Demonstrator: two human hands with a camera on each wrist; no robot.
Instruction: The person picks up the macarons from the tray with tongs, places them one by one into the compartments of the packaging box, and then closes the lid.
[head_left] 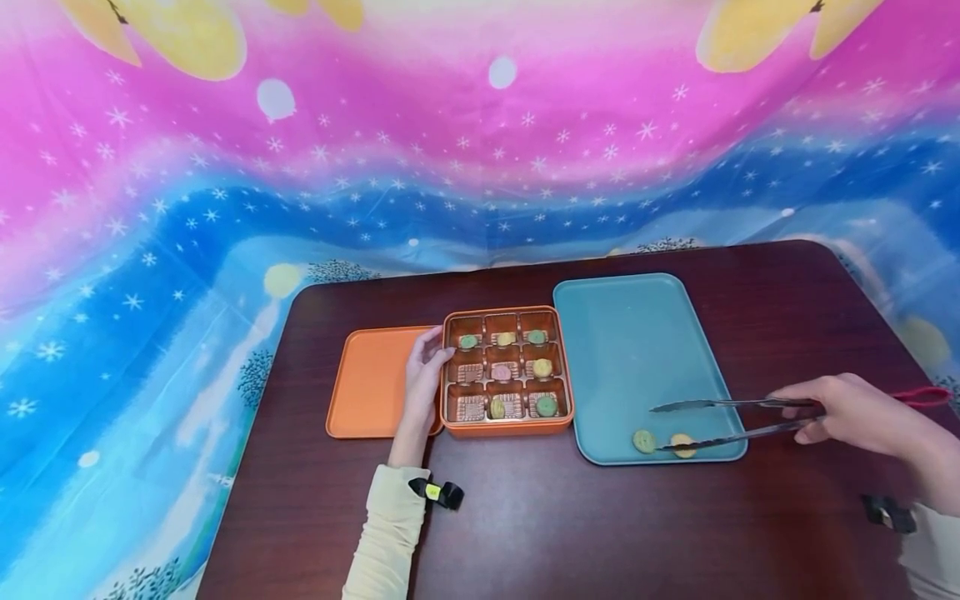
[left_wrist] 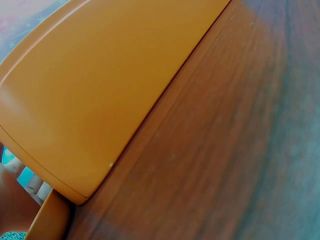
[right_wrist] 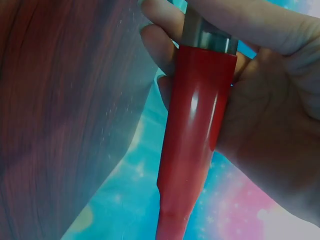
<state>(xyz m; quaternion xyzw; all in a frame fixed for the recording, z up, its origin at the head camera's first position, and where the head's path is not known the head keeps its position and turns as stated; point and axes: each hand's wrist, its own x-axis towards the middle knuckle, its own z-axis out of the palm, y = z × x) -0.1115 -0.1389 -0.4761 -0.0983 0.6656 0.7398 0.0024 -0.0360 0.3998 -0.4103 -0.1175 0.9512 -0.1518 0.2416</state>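
An orange box (head_left: 510, 429) with a divided metallic-looking insert stands mid-table. Its compartments hold several small round cookies, among them a pink cookie (head_left: 501, 372), a yellow cookie (head_left: 543, 367) and a green cookie (head_left: 547, 406). My left hand (head_left: 422, 379) rests against the box's left side, thumb at the rim. With my right hand (head_left: 843, 412) I hold metal tongs (head_left: 750, 403) by the red handle (right_wrist: 197, 110), arms spread apart over the teal tray (head_left: 630, 350). The lower arm passes over a yellow cookie (head_left: 683, 450); its tip is beside a green cookie (head_left: 644, 442).
An orange lid (head_left: 375, 383) lies left of the box, partly behind my left forearm. The teal tray stands close against the box's right side. Dark wooden table (head_left: 510, 525) surrounds them. A patterned cloth (head_left: 480, 150) hangs behind the table.
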